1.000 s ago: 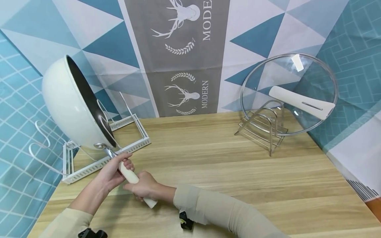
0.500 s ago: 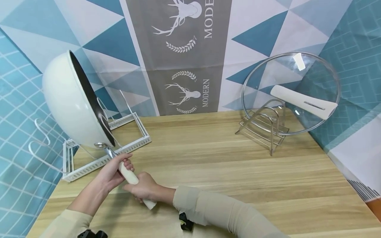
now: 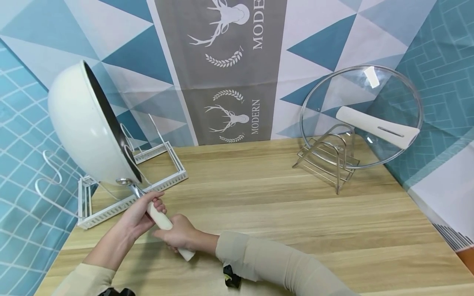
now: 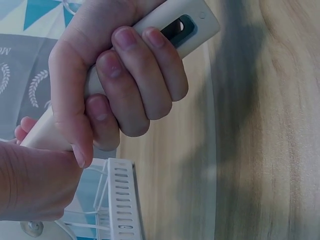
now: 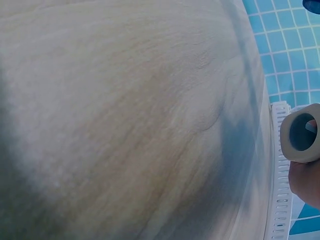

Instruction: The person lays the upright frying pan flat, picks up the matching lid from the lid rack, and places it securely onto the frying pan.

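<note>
A deep pan (image 3: pixel 87 127), white outside and dark inside, stands tilted on its side over a white dish rack (image 3: pixel 111 213), its opening turned to the right. Close to the pan's metal neck, my left hand (image 3: pixel 140 214) grips the cream handle (image 3: pixel 162 218). My right hand (image 3: pixel 179 232) holds the same handle nearer its end. In the left wrist view, the right fingers (image 4: pixel 142 75) curl round the handle, and its slotted tip sticks out beyond them. The right wrist view shows the handle's hollow end (image 5: pixel 286 140) at the right edge.
At the back right, a glass lid (image 3: pixel 400 94) with a cream handle leans in a wire lid stand (image 3: pixel 337 164). The wooden table (image 3: pixel 259 193) lies between rack and stand. Patterned walls (image 3: pixel 314 49) close off the back and both sides.
The pan's bowl has shifted slightly to the left and up. Both hands keep their places on the handle; the lid and stand stay put.
</note>
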The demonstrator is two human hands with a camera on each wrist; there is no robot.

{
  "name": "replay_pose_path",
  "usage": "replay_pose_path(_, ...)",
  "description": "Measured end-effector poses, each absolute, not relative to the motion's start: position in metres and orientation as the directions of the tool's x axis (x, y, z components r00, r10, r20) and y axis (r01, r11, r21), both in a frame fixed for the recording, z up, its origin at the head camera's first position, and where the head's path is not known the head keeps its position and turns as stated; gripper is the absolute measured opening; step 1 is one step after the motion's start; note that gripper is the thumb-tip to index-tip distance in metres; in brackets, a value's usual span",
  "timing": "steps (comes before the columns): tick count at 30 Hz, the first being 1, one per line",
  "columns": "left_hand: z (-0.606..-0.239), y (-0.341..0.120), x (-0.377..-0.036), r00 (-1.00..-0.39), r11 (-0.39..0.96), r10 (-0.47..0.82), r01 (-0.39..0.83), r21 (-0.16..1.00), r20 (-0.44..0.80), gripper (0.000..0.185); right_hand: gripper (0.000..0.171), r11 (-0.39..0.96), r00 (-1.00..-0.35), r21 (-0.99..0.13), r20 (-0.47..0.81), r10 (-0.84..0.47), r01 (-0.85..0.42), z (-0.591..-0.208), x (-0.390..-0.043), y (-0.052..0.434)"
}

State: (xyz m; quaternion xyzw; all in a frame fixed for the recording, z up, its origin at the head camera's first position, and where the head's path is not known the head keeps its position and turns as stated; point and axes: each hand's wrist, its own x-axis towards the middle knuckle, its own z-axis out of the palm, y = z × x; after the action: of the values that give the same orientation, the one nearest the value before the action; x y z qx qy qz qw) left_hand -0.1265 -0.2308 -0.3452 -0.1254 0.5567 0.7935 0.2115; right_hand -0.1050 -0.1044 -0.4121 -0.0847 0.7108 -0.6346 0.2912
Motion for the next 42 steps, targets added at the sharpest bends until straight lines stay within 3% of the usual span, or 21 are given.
replay_pose_path(42, -0.3357, -0.231, -0.1212, -0.895, -0.228, 0.18, -0.441, 0.868, -0.407, 0.024, 0.033, 0.133, -0.817, -0.967, -0.254, -0.518, 0.217, -0.4036, -0.1006, -0.1012)
